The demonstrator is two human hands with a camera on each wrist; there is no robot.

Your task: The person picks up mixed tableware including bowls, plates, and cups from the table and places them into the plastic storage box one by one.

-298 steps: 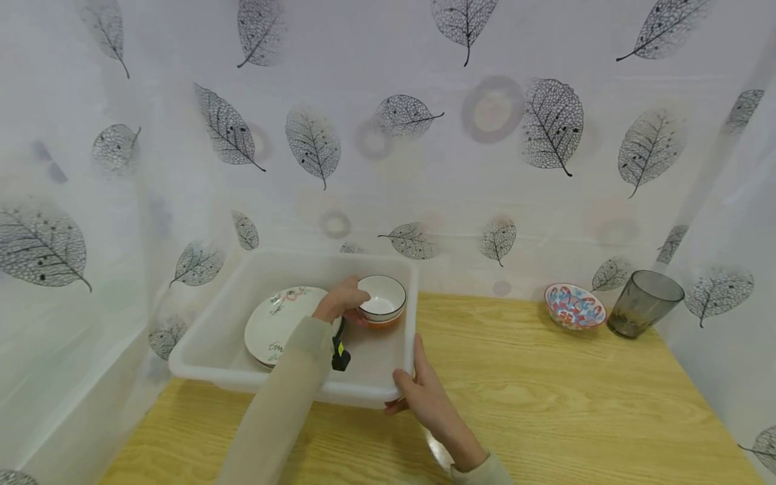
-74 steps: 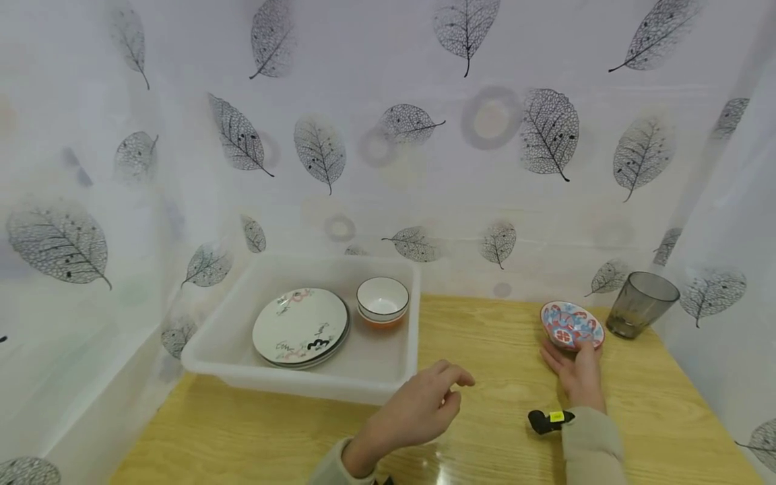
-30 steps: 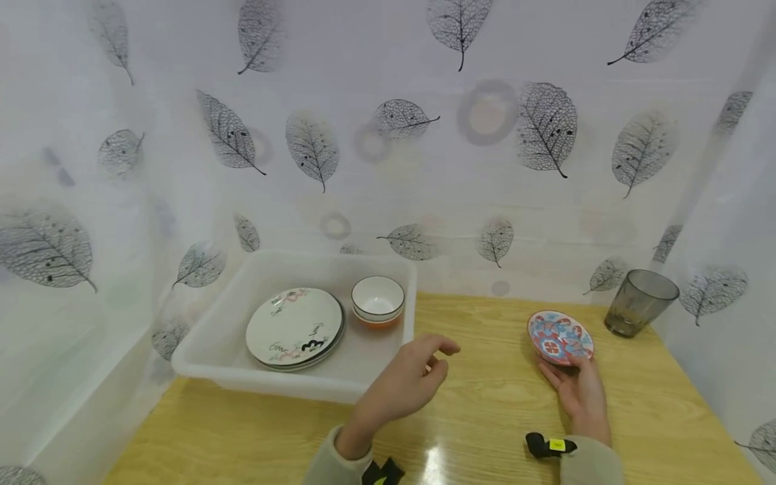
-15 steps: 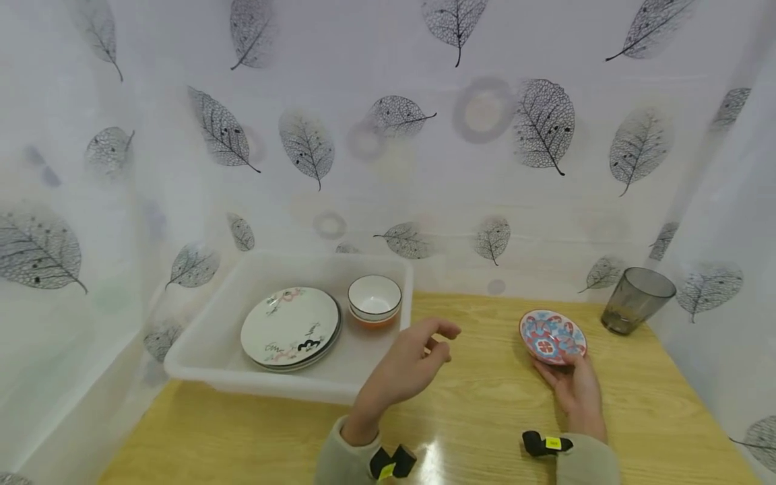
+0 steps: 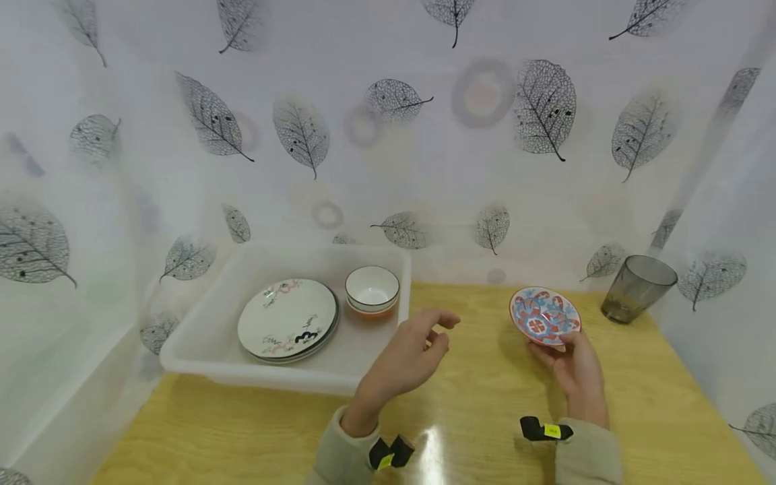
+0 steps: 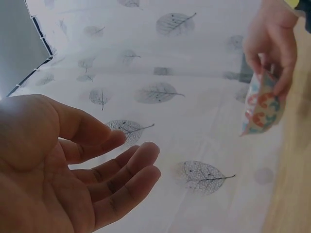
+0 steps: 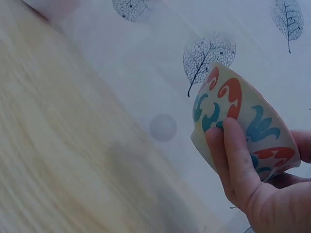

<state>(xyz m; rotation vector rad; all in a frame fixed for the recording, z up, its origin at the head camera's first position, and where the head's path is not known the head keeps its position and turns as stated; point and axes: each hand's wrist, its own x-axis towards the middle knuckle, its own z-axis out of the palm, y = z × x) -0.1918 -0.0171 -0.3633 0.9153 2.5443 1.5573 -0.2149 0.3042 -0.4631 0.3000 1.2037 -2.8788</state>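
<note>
A small bowl (image 5: 542,315) with a red and blue pattern is tilted in my right hand (image 5: 576,370), above the table's right side. The thumb lies at its rim and the fingers support it from below. From the right wrist view, the bowl's patterned outer wall (image 7: 243,121) shows, with fingertips pressed on it. My left hand (image 5: 406,357) hovers beside the white bin's right front corner, its fingers loosely bent and nothing between them. In the left wrist view that hand (image 6: 97,165) is palm up, with the bowl (image 6: 262,107) beyond it.
The white plastic bin (image 5: 261,380) on the left holds stacked plates (image 5: 287,316) and stacked bowls (image 5: 372,288). A grey tinted glass (image 5: 639,289) stands at the table's back right. A leaf-printed curtain (image 5: 388,168) encloses the wooden table (image 5: 485,431).
Since 9.9 seconds ago, my left hand has left the bowls in the bin and my right hand the bin's edge. The right hand has picked up the patterned bowl and moved it left, away from the glass.
</note>
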